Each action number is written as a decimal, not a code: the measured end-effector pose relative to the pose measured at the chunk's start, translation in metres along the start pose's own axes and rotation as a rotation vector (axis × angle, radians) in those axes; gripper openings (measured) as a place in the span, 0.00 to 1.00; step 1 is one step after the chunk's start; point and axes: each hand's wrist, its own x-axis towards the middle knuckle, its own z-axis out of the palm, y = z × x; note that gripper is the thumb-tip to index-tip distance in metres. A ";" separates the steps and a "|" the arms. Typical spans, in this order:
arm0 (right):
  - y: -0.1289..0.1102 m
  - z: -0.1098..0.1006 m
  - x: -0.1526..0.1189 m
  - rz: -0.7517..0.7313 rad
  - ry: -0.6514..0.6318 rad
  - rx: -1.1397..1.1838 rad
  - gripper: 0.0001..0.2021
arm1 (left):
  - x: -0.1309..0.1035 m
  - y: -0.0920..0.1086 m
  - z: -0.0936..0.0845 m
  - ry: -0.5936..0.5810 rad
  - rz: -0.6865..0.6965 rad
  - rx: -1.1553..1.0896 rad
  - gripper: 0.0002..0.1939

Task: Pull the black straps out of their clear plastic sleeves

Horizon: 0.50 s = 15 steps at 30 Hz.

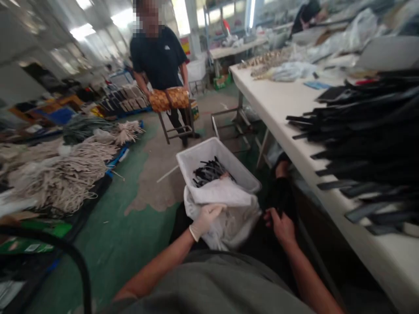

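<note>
In front of me my left hand (207, 218), in a pale thin glove, is closed on the edge of a white plastic sack (237, 224). The sack bunches over my lap and drapes across the near rim of a white plastic bin (225, 152). Black strips (209, 172) lie inside the bin. To the right, my bare right hand (283, 226) is beside the sack, over my dark trousers. Its fingers are curled in; whatever they may hold is blurred and hidden.
Black strips (363, 144) are piled on the long white table (268, 100) at right. A person (159, 61) stands ahead behind a stool (176, 131), hands on a woven brown bundle (168, 99). Beige cords (72, 165) are heaped on the left.
</note>
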 end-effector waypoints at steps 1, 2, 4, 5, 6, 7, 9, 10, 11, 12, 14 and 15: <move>0.008 -0.002 -0.001 -0.011 0.035 0.023 0.17 | 0.002 -0.002 -0.006 0.011 0.000 0.024 0.23; 0.014 -0.004 0.000 -0.004 0.057 0.034 0.18 | 0.007 -0.003 -0.012 0.029 -0.007 0.041 0.23; 0.018 -0.005 0.003 -0.008 0.091 0.065 0.19 | 0.020 -0.004 -0.024 0.072 -0.017 0.044 0.23; 0.018 -0.006 0.005 -0.010 0.095 0.080 0.20 | 0.027 -0.002 -0.029 0.098 -0.015 0.033 0.24; 0.016 -0.005 0.007 -0.015 0.095 0.096 0.20 | 0.034 0.001 -0.033 0.120 -0.005 0.019 0.24; 0.015 -0.005 0.007 -0.020 0.091 0.112 0.20 | 0.040 0.005 -0.036 0.137 0.012 0.007 0.24; 0.012 -0.004 0.008 -0.024 0.076 0.136 0.20 | 0.051 0.017 -0.039 0.155 0.053 0.002 0.23; 0.011 -0.004 0.007 -0.021 0.070 0.144 0.20 | 0.056 0.023 -0.039 0.159 0.074 0.010 0.22; 0.011 -0.003 0.007 -0.014 0.066 0.148 0.20 | 0.059 0.029 -0.039 0.160 0.089 0.023 0.22; 0.012 -0.003 0.006 -0.003 0.065 0.148 0.21 | 0.061 0.032 -0.037 0.143 0.090 0.041 0.21; 0.015 -0.004 0.005 0.027 0.066 0.139 0.21 | 0.059 0.032 -0.028 -0.031 0.035 0.111 0.21; 0.016 -0.005 0.004 0.043 0.068 0.131 0.21 | 0.054 0.028 -0.021 -0.174 -0.021 0.161 0.21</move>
